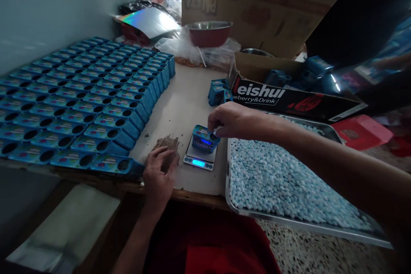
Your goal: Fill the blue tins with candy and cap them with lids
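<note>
A small blue carton point(204, 142) with a round hole in its top stands on a digital scale point(201, 157) with a lit blue display. My right hand point(226, 119) is over the carton's right end, by the hole. Its fingers are pinched together, and what they hold, if anything, is too small to make out. To the left of the scale, my left hand point(160, 171) rests on a worn, torn patch point(168, 143) of the tabletop with its fingers loosely apart. Under my right forearm lies a metal tray point(228, 180) full of pale blue candies point(276, 180).
Rows of blue cartons point(102, 107) cover the table's left side. Behind the tray, a black cardboard box point(289, 98) holds more cartons, with a few cartons point(218, 90) beside it. A metal bowl point(208, 34) sits at the back, and a red plastic container point(366, 132) at the right.
</note>
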### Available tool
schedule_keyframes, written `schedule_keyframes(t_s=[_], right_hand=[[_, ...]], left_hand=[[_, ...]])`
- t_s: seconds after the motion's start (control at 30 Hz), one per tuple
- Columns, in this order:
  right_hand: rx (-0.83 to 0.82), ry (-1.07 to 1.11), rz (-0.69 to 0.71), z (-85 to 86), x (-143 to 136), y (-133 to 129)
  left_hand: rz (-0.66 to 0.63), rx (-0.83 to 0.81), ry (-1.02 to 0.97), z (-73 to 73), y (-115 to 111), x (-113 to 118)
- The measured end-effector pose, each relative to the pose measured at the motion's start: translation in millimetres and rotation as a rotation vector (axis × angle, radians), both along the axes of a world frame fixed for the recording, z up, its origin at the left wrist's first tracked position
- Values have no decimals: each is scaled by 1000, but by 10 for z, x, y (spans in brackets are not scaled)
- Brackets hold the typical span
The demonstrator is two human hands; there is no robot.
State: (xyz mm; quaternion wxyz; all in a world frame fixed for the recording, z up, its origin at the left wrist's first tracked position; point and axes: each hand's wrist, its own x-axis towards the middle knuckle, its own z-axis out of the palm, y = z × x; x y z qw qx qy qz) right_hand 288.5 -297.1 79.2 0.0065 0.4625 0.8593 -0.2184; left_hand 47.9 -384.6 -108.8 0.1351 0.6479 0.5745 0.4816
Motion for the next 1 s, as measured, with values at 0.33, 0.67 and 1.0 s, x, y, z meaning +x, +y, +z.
schedule_keyframes(t_s=[0.33,0.67,1.0], right_hand=[[150,-28,-103,-22,262,-51],[-10,-346,-242,-1047,1028,-861],[-99,-15,-314,-803,1199,-778]], left_hand=[[-9,15,2,-20,8,-6],[-9,-3,20,-4,-2,0],[15,22,35,-21,-8,16]])
